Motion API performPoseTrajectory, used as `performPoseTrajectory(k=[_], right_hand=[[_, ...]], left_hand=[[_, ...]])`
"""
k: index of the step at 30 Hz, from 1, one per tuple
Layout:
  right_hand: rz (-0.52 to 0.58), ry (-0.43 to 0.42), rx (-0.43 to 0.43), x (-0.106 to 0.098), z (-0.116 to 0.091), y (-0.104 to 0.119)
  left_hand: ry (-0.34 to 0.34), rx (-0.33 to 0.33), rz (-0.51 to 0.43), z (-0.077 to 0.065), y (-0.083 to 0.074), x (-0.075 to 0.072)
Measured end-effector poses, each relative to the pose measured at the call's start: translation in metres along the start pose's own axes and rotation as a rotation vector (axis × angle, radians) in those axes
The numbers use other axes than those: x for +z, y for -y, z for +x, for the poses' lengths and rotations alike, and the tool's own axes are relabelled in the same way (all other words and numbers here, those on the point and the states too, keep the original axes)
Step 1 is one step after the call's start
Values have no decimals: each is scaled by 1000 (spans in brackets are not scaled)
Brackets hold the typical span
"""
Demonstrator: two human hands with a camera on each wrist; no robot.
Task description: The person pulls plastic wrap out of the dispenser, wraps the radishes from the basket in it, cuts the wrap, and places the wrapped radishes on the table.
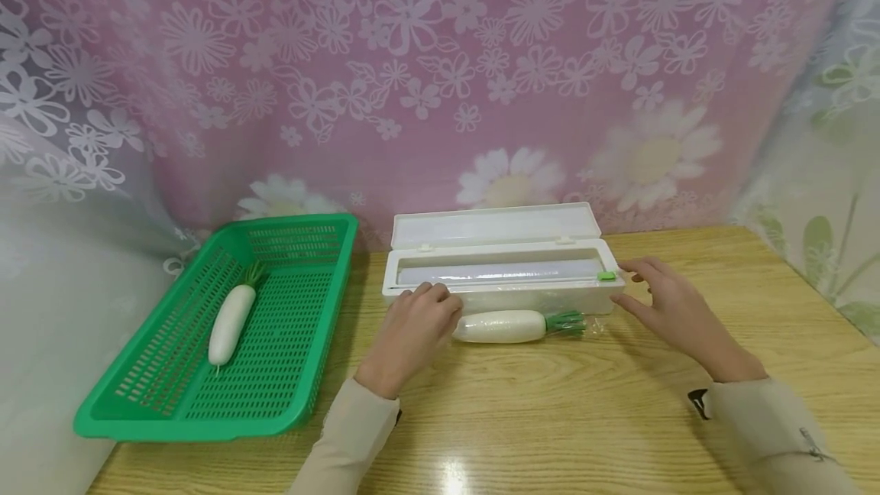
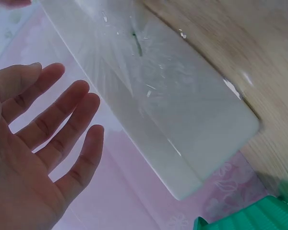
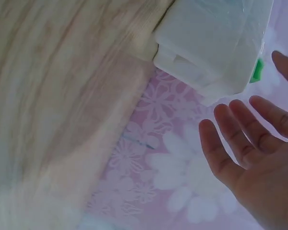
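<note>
A white cling film dispenser box (image 1: 550, 299) stands with its lid (image 1: 495, 226) raised, a roll of clear film (image 1: 498, 272) inside and a green slide cutter (image 1: 606, 276) at its right end. Along its front lies a white radish (image 1: 502, 326) with green tops, covered in shiny clear film. My left hand (image 1: 421, 327) hovers at the box's front left, by the radish's tip; its fingers (image 2: 72, 112) are spread and loosely bent, holding nothing. At the box's right end is my right hand (image 1: 670, 312), its relaxed fingers (image 3: 240, 132) apart, close to the corner.
To the left, a green plastic basket (image 1: 318, 342) holds another white radish (image 1: 231, 325) with leafy tops. The wooden table (image 1: 536, 418) runs under everything. A pink flowered curtain (image 1: 426, 113) hangs right behind the box, with pale sheeting at both sides.
</note>
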State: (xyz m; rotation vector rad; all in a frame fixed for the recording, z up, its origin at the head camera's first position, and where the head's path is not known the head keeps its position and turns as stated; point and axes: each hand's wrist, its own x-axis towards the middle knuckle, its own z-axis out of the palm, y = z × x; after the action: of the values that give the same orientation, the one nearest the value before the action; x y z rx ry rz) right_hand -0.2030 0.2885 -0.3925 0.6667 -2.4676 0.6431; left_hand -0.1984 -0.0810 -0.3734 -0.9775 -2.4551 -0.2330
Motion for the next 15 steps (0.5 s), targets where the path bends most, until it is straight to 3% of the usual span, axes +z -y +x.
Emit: performPoseTrajectory(k=[7, 15], right_hand=[[250, 246, 304, 0, 9, -3], [299, 323, 418, 8, 21, -10]], left_hand=[[9, 19, -40, 18, -4, 2], [41, 67, -58, 47, -15, 9]])
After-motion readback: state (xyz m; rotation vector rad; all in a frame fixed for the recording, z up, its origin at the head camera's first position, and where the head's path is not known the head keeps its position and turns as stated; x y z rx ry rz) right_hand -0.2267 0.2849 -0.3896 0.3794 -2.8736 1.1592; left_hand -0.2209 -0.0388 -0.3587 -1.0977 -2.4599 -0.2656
